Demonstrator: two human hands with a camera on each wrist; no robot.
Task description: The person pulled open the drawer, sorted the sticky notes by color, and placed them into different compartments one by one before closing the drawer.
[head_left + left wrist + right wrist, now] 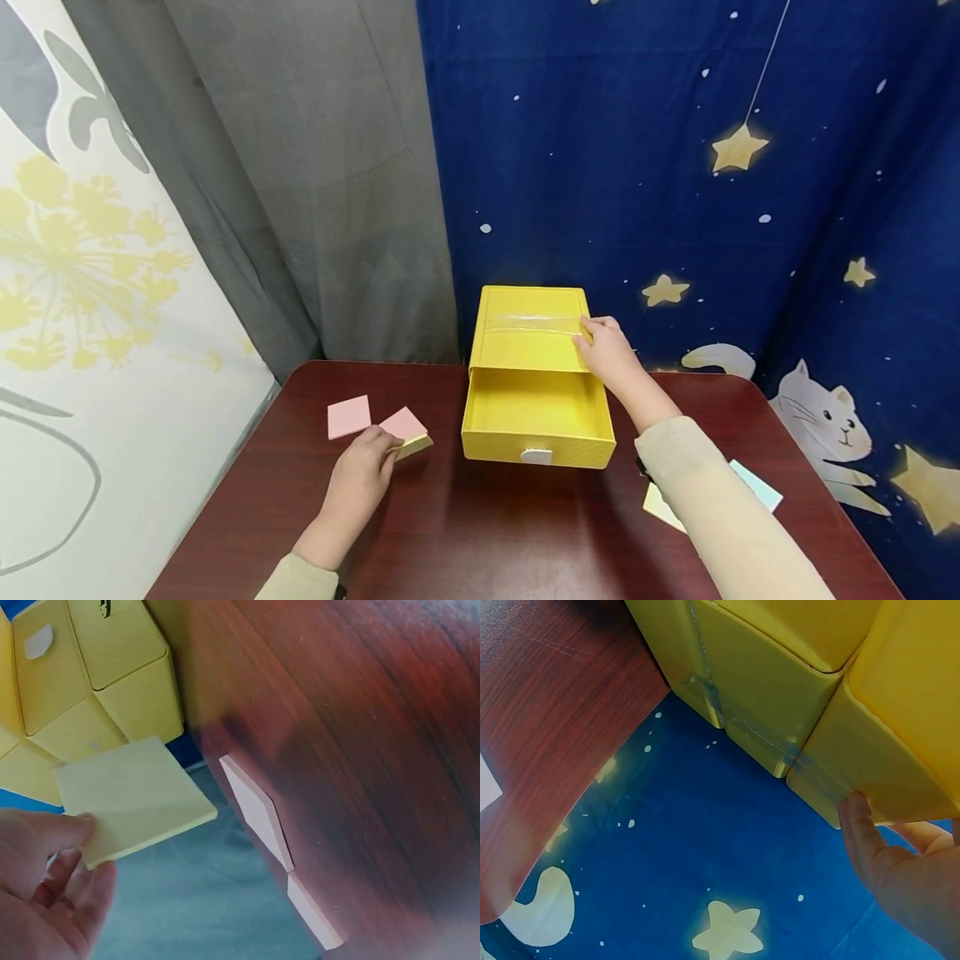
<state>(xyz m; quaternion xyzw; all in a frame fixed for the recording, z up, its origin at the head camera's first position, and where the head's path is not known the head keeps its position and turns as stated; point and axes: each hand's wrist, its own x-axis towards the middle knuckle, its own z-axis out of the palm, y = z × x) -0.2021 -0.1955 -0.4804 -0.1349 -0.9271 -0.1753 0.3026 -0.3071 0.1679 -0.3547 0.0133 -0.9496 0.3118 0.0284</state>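
In the head view my left hand (358, 473) pinches a pale yellow pad of sticky notes (414, 447) by one edge. The left wrist view shows this yellow pad (139, 799) tilted in the air, between thumb and fingers. Beyond it, a pink pad (405, 423) lies on the table, with a second pink pad (349, 417) to its left. A yellow drawer box (525, 350) stands at the back, its lower drawer (536, 448) pulled out towards me. My right hand (611, 354) rests on the box's right edge, fingertips (859, 804) touching its side.
Partly behind my right sleeve, a pale yellow pad (662, 507) and a light blue pad (757, 485) lie on the dark red table (525, 533). A blue curtain (600, 167) and a grey curtain (337, 208) hang behind the table's back edge.
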